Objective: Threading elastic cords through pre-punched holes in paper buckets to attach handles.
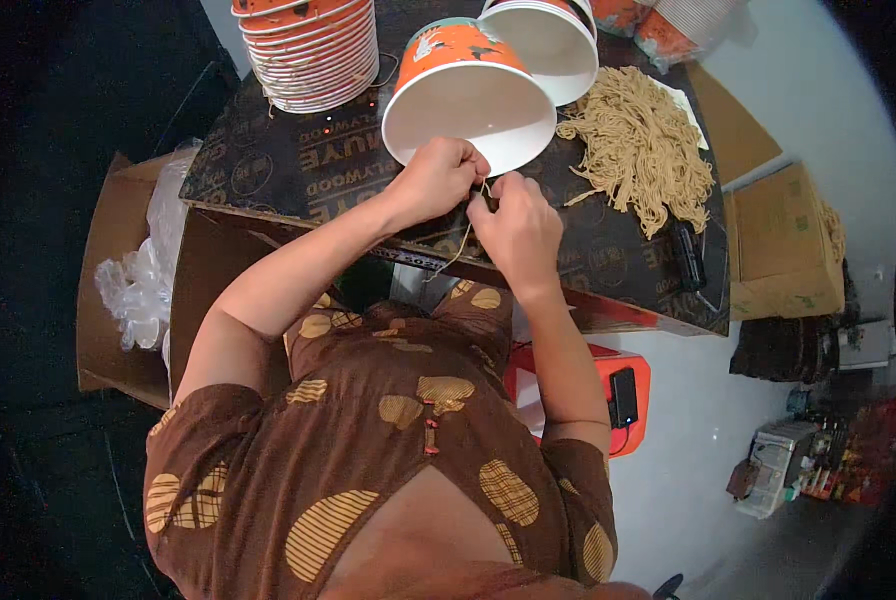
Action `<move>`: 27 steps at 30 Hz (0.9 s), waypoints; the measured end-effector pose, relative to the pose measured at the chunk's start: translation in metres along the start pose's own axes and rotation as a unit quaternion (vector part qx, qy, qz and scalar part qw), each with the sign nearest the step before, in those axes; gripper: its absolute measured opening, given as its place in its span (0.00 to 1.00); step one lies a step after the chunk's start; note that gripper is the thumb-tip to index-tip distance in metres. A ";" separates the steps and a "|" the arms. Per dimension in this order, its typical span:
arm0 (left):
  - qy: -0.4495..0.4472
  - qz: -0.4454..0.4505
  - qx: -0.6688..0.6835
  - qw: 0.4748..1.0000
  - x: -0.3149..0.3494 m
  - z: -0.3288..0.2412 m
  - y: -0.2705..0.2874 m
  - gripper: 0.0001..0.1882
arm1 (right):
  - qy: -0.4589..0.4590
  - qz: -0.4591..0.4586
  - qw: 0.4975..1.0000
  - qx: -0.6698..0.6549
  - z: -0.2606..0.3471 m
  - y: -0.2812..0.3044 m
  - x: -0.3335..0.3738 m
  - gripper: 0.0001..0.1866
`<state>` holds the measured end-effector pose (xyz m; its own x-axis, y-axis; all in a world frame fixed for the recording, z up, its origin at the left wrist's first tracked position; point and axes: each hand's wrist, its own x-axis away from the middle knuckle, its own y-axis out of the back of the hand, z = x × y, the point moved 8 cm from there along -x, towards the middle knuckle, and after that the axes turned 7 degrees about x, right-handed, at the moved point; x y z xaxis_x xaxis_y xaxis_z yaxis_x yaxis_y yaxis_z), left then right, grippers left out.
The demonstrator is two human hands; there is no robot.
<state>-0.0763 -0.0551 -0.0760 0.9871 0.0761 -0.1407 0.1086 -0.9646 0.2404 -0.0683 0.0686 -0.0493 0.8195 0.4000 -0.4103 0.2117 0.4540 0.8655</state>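
Observation:
An orange paper bucket (468, 112) with a white inside lies tipped on the dark plywood table, its wide mouth turned toward me. At its near rim my left hand (436, 182) is closed in a pinch on a thin tan string (462, 246). My right hand (520, 228) pinches the same string just beside it, fingertips almost touching the left ones. The string's loose end hangs down over the table edge. Whether it passes through a hole in the rim is hidden by my fingers. Behind stands a second bucket (558, 58), also tipped.
A tall stack of orange buckets (313, 60) stands at the far left of the table (268, 190). On the right lie a heap of tan strings (643, 150) and a small black tool (688, 255). Open cardboard boxes (783, 240) flank the table; a red stool (628, 400) is below.

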 end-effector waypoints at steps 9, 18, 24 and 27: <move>0.041 0.007 0.029 0.999 0.002 0.006 -0.001 0.09 | 0.027 -0.034 0.996 -0.076 -0.013 0.000 -0.006 0.07; 0.035 0.013 0.003 0.999 0.001 0.003 -0.002 0.09 | 0.071 -0.023 0.995 -0.059 -0.017 -0.002 -0.004 0.06; 0.031 -0.001 -0.003 1.000 0.001 0.005 0.000 0.10 | 0.090 -0.019 0.996 -0.012 -0.002 -0.003 -0.001 0.06; 0.003 -0.001 -0.005 1.000 0.000 0.004 0.000 0.10 | 0.066 0.008 0.998 0.006 -0.004 -0.009 -0.004 0.07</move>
<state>-0.0768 -0.0559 -0.0798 0.9876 0.0804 -0.1351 0.1125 -0.9617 0.2499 -0.0761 0.0661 -0.0568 0.7464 0.5088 -0.4289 0.2056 0.4367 0.8758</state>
